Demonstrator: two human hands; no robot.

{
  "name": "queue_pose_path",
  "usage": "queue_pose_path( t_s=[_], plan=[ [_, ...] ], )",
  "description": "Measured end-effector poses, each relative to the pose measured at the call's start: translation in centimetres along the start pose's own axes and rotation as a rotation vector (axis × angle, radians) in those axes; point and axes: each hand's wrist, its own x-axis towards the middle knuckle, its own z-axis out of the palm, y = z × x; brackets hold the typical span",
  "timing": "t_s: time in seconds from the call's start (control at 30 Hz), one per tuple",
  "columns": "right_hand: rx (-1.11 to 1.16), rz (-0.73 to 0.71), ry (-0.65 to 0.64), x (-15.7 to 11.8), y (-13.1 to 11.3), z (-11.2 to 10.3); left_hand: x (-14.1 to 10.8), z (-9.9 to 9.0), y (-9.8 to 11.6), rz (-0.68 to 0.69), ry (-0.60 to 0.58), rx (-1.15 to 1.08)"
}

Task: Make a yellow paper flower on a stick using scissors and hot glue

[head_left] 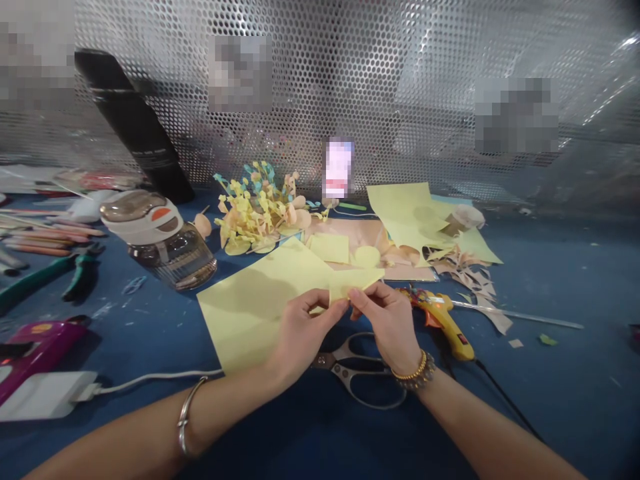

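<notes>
A small piece of yellow paper (345,281) is pinched between my left hand (307,327) and my right hand (387,320), with the fingertips of both meeting at its lower edge. Beneath and left of it a large yellow sheet (250,300) lies on the blue table, partly covered by my left hand and forearm. Metal scissors (370,373) rest below my hands, partly hidden by my right wrist. Just beyond the held piece are a yellow paper square (329,248) and a rounded yellow piece (367,257).
A yellow glue gun (453,327) lies right, near paper scraps (470,273). Paper flowers (260,213) and a glass bottle (173,250) stand left of centre. Pliers (83,273), a purple device (43,347) and a white charger (47,395) lie far left. A perforated metal panel (390,87) rises behind.
</notes>
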Motion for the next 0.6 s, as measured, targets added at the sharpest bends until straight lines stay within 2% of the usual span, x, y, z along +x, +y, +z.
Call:
queue_pose_path(
  t_s=[0.23, 0.6],
  plan=[
    [-0.007, -0.033, -0.126, 0.41, -0.41, -0.33, 0.19, -0.11, -0.47, -0.020, -0.007, -0.033],
    [-0.034, -0.063, 0.002, 0.28, 0.09, -0.11, 0.05, -0.14, -0.56, 0.017, -0.062, 0.054]
  ],
)
